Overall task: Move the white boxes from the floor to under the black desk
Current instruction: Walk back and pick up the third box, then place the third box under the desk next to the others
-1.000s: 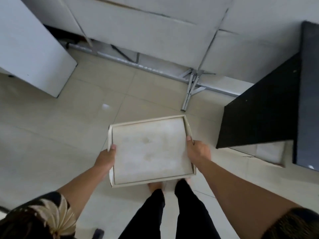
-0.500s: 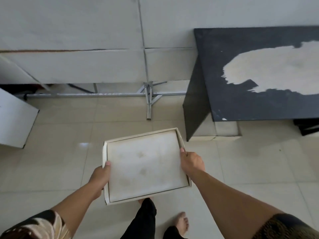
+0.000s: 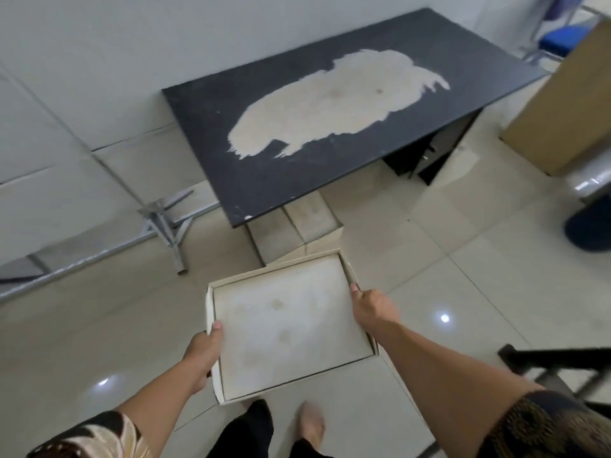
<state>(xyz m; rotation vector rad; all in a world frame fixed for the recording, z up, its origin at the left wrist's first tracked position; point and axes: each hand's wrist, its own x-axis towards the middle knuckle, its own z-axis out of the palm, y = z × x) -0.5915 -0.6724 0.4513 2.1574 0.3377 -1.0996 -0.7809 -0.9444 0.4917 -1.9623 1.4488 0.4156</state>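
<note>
I hold a flat, stained white box (image 3: pixel 287 325) level in front of me above the floor. My left hand (image 3: pixel 203 357) grips its left edge and my right hand (image 3: pixel 370 305) grips its right edge. Ahead stands the black desk (image 3: pixel 264 180), its top worn to a large pale patch. Under the desk's near left corner lie two white boxes (image 3: pixel 297 229), partly hidden by the desktop and by the box I carry.
White panels on a metal stand (image 3: pixel 165 223) line the left. A brown cardboard box (image 3: pixel 558 107), a dark drawer unit (image 3: pixel 426 157) and a blue chair (image 3: pixel 558 41) are at the right. A black frame (image 3: pixel 555 361) sits low right. My feet (image 3: pixel 310 424) stand on pale tiles.
The view has swung right and nearer the desk; the whole desktop and the boxes beneath it now show. The box stays held in both hands.
</note>
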